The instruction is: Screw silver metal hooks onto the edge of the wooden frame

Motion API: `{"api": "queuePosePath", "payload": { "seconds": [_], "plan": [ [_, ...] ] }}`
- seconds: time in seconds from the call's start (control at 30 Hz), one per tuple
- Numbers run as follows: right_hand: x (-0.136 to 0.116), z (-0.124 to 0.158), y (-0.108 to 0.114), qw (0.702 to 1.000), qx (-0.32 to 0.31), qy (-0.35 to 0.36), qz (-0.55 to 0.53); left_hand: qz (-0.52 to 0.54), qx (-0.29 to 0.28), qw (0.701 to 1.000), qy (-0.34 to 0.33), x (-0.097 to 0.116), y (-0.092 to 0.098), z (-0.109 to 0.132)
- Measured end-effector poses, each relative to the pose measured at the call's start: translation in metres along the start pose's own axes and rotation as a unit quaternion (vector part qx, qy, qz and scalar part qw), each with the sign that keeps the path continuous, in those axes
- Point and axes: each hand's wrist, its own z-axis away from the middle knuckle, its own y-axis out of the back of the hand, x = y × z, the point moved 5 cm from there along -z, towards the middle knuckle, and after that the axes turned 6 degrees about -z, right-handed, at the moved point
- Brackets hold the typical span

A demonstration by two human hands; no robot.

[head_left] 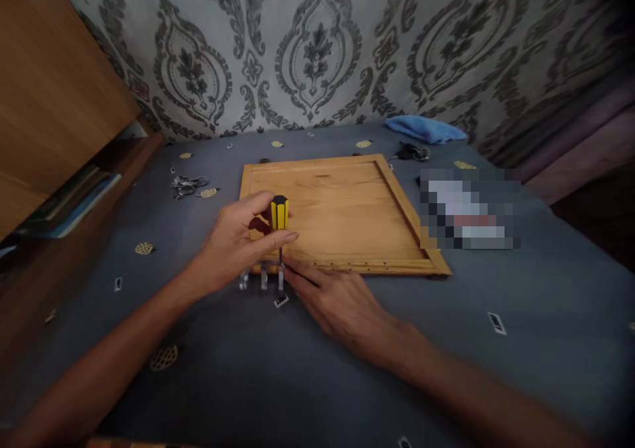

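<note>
A square wooden frame panel (342, 210) lies flat on a grey patterned cloth. My left hand (233, 239) is closed round a yellow and black screwdriver (279, 213), held upright with its tip at the panel's near left edge. Small metal hook pieces (262, 277) stick out below that edge. My right hand (332, 299) lies low on the cloth, its fingers pressed together at the screwdriver's tip beside the hooks; what they pinch is too small to make out.
A wooden cabinet (54, 84) with books on a shelf stands at the left. A pile of metal parts (186, 185) lies on the cloth left of the panel. A blue cloth (425, 129) and a dark object (413, 151) lie behind it.
</note>
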Motion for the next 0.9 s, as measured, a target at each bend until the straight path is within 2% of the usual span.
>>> {"api": "queuePosePath", "payload": {
  "seconds": [0.2, 0.43, 0.73, 0.9],
  "plan": [
    [0.001, 0.003, -0.002, 1.000, 0.006, 0.002, 0.007, -0.012, 0.001, 1.000, -0.025, 0.007, 0.001, 0.003],
    [0.001, 0.002, -0.002, 0.999, 0.018, 0.012, 0.027, -0.019, 0.001, 1.000, -0.010, 0.005, -0.001, 0.002],
    [0.000, 0.003, -0.003, 1.000, 0.014, 0.012, 0.025, -0.033, 0.004, 0.998, -0.054, 0.014, 0.007, 0.004],
    [0.000, 0.004, -0.004, 0.999, 0.015, 0.015, 0.034, -0.016, 0.005, 0.999, -0.041, 0.012, 0.004, 0.003]
  ]
}}
